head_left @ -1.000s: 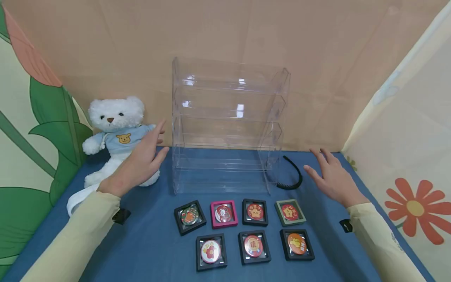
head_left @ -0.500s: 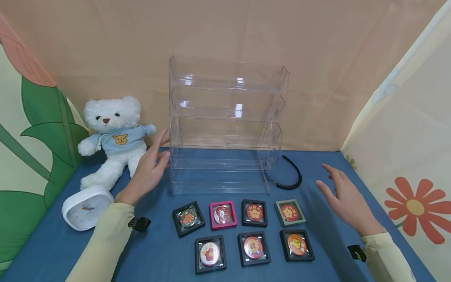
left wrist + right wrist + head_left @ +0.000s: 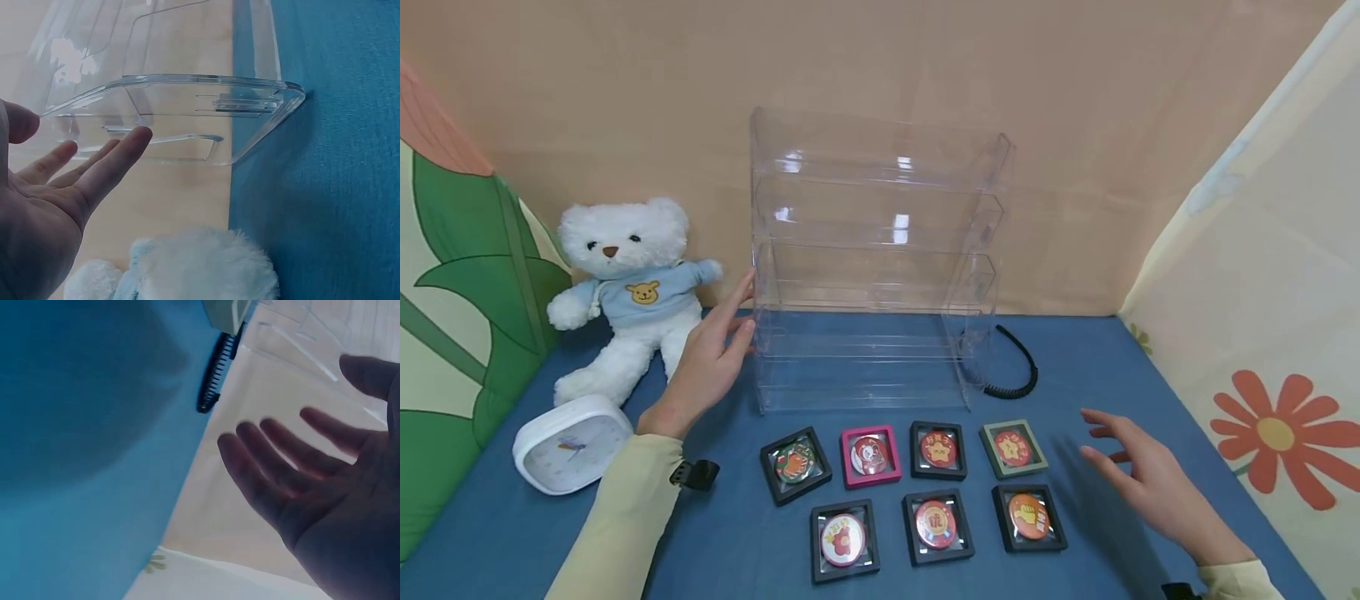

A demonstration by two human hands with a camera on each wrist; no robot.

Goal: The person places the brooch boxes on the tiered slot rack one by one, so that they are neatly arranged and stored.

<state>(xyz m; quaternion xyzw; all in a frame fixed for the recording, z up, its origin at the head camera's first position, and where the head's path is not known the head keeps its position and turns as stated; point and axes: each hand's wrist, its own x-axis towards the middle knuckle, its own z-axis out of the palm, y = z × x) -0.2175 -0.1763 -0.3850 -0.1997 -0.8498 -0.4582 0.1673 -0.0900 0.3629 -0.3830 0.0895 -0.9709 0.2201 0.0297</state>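
Rack: the clear plastic rack stands at the centre of the head view, its stacked tiers thin-walled and glossy, square glints on the upper ones; the left wrist view shows a thick, rounded edge.
Left hand: the left hand grips nothing, fingers extended and spread at the rack's left side; whether the fingertips touch the plastic, I cannot tell.
Right hand: the right hand is in the lower right, holding nothing, fingers slightly bent above the cloth.
Upper row of cases: four square, rigid frames at lower centre, a tilted black case, a pink case, a second black case and a pale green case, each around a round badge.
Lower row of cases: three black-framed squares, also with round badges, nearer the bottom edge.
Coil: a black ridged coil curves beside the rack's lower right.
Bear: a fluffy white bear in a blue top sits at left.
Clock: a smooth, white, rounded-square clock lies tilted back at lower left.
Surface: matte blue cloth.
Backdrop: lightly creased tan fabric.
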